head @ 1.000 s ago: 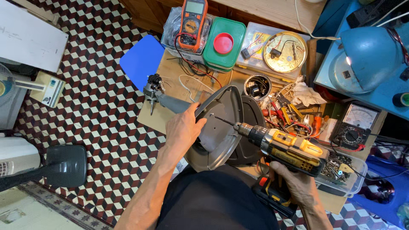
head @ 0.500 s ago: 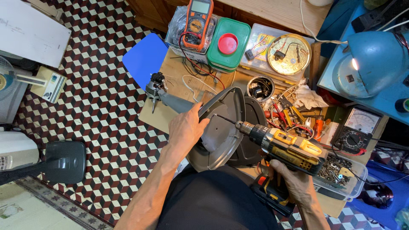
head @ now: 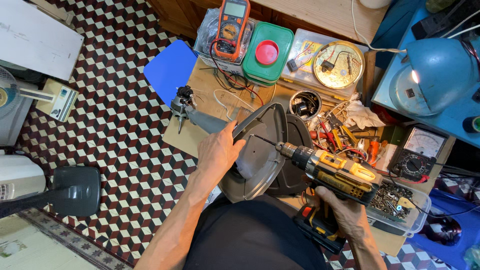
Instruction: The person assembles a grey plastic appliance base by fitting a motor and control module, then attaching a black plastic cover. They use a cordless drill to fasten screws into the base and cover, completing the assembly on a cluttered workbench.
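The left hand (head: 216, 154) gripped the rim of a grey fan base (head: 260, 150), tilted on edge over the lap beside the counter (head: 210, 90). The right hand (head: 345, 212) clasped a yellow cordless drill (head: 335, 175), its bit touching the base's inner face.

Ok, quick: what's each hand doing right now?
Left hand: closed on the rim of the grey round cover, holding it tilted.
Right hand: closed around the grip of the yellow cordless drill, bit against the cover.
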